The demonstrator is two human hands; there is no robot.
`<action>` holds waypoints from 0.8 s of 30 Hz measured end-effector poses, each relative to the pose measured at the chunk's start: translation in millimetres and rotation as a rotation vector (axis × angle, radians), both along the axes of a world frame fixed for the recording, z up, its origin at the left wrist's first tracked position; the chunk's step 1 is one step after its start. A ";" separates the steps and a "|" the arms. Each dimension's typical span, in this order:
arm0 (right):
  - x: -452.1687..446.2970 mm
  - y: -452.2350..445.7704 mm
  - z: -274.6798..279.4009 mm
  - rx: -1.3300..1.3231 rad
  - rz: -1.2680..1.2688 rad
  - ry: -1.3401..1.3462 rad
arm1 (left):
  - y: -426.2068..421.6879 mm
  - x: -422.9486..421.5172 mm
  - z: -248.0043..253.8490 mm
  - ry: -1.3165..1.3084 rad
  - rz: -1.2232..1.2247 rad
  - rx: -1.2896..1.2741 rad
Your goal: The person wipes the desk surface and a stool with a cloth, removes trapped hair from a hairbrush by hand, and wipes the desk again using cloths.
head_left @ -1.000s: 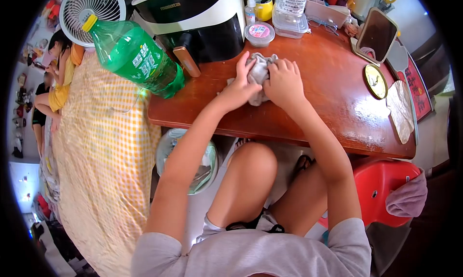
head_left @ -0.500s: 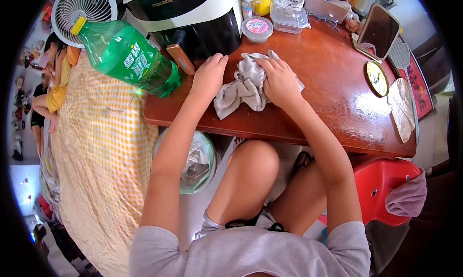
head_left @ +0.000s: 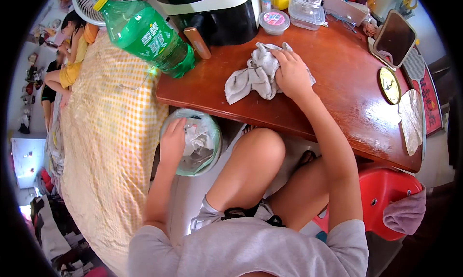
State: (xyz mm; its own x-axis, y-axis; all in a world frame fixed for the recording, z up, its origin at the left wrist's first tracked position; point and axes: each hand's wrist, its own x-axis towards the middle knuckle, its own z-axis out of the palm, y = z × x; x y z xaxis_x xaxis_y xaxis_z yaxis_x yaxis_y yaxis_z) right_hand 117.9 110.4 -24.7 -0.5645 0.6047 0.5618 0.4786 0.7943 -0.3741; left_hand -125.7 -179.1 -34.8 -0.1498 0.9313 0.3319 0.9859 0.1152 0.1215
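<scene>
A crumpled light grey cloth [head_left: 260,76] lies on the reddish-brown table [head_left: 337,74] near its front edge. My right hand [head_left: 293,73] rests on the cloth's right side with its fingers curled over it. My left hand [head_left: 172,139] is off the table, over the left rim of the lined bin [head_left: 218,146], its fingers together and pointing away from me. Whether anything is between those fingers is too small to tell. Crumpled waste [head_left: 197,137] lies in the bin.
A green bottle [head_left: 154,40] stands beside the black-and-white appliance [head_left: 217,16]. Containers, glasses [head_left: 340,20] and a mirror [head_left: 393,38] line the back and right. A checked cover [head_left: 115,98] is at left; a red chair [head_left: 386,195] at right. Two people sit far left.
My left hand has left the cloth and table and moved down to the bin. The cloth has opened out from a bunch, and my right hand remains on it. The view has shifted slightly.
</scene>
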 end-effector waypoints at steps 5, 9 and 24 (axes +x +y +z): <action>-0.5 1.9 -3.0 -0.018 0.005 -0.009 | -64.0 -18.3 -50.1 -0.443 0.506 -0.175; 1.5 -1.4 -1.2 -0.017 0.019 -0.007 | -51.6 -15.1 -53.7 -0.366 0.621 -0.163; 9.1 -4.6 -4.6 -0.492 0.324 0.199 | 189.0 123.6 24.5 -1.299 -0.223 0.069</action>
State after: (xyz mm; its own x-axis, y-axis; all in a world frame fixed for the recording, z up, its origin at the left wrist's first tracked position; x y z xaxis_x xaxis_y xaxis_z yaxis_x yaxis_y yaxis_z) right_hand 127.0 105.8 -29.2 -0.6759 0.6352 0.3737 0.1261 0.5993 -0.7905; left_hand -2.2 9.9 -10.3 -0.2398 0.9644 0.1112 0.1443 -0.0778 0.9865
